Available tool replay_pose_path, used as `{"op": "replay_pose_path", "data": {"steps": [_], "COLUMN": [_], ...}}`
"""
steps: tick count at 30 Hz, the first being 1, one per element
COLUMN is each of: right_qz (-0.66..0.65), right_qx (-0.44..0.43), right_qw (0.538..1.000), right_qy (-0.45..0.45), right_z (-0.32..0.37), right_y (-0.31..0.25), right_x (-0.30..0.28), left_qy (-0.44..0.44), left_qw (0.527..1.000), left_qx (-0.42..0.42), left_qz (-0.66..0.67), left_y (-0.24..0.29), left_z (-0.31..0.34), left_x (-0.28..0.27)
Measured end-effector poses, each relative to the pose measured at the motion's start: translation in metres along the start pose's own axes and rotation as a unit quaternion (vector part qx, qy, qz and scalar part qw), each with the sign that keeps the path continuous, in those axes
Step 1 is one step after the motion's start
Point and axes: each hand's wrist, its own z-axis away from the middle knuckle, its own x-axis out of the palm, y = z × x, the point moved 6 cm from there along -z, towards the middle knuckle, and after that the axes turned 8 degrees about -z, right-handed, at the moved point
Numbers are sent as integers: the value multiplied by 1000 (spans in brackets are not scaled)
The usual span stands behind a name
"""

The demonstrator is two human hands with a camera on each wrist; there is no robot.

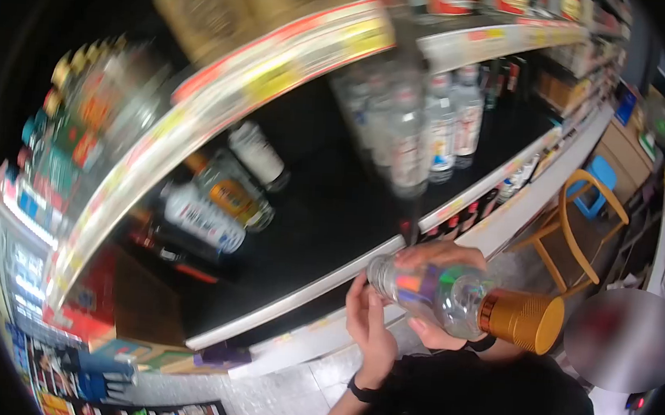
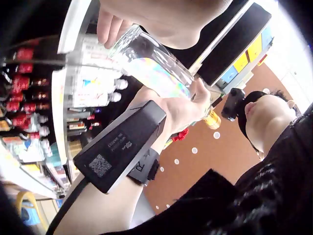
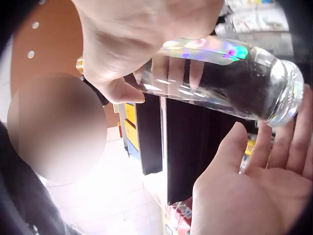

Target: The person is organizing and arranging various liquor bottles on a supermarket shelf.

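Note:
A clear glass bottle point(image 1: 461, 301) with a gold cap point(image 1: 521, 321) lies tilted on its side, its cap end to the right in the head view. My right hand point(image 1: 445, 254) grips the bottle's body; in the right wrist view the right hand point(image 3: 132, 39) is wrapped over the glass point(image 3: 220, 83). At the thick base, my left hand point(image 1: 374, 334) touches the bottle with extended fingers. The left hand point(image 3: 249, 196) shows its palm in the right wrist view. Rainbow reflections cover the bottle point(image 2: 151, 68) in the left wrist view.
Clear bottles point(image 1: 442, 130) stand upright on a black shelf, and several others point(image 1: 204, 218) are further left. A shelf edge with price labels point(image 1: 281, 65) curves above. A wooden chair point(image 1: 578, 225) and blue stool point(image 1: 592, 183) are at the right.

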Motion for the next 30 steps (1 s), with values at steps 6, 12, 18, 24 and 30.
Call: {"op": "replay_pose_path", "data": {"steps": [6,12,18,24,30], "right_qz": [6,54,114,186,197], "right_qx": [8,42,-7,-44,-28], "right_qw": [993,979,966,956,949], "right_qy": [119,191,230,221,246], "right_z": [47,77,67,27,-11], "right_y": [-39,-56,-36,2,28], "right_x": [-120,-212,-250,-266,-275], "left_qy": [-107,-208,-257,-284,-315], "left_qw": [989,972,916,912,915], "left_qx": [-100,-74,150,210,208], "left_qz": [6,-77,-269,-209,-143], "left_y": [-35,-49,-29,-28,-31], "left_z": [38,61,46,10,-34], "left_x": [120,204,247,261,267]}}
